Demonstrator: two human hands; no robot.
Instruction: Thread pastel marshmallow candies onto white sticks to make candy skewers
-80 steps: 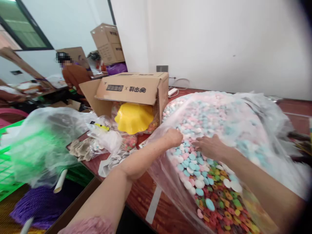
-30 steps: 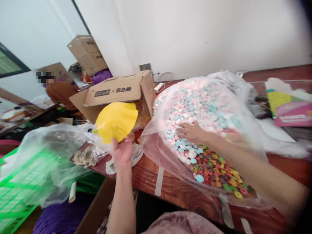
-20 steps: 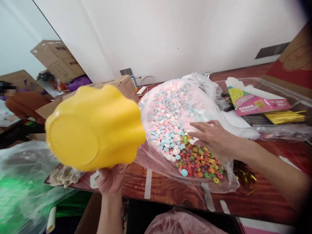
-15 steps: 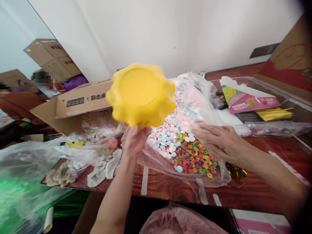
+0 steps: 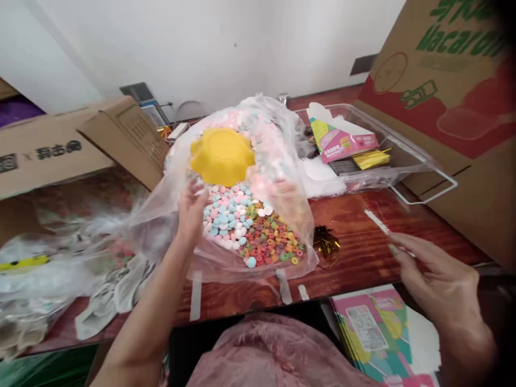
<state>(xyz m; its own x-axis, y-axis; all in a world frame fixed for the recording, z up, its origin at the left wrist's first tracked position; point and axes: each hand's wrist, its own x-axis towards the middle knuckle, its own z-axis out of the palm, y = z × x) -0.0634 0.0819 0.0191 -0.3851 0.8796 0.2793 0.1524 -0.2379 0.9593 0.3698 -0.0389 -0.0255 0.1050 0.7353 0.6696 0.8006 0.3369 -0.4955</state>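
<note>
A yellow scalloped plastic bowl [image 5: 222, 155] is lying upside down on the heap of pink, blue and white candies inside a large clear plastic bag [image 5: 282, 161] on the red-brown wooden table [image 5: 355, 252]. The left hand [image 5: 192, 210] is resting at the bag's open mouth just below the bowl, its fingers curled loosely and holding nothing that can be made out (motion blur is hiding the fingertips). The right hand [image 5: 437, 277] is hovering open and empty, well apart, over the table's near edge beside a pink printed carton [image 5: 374, 333].
</note>
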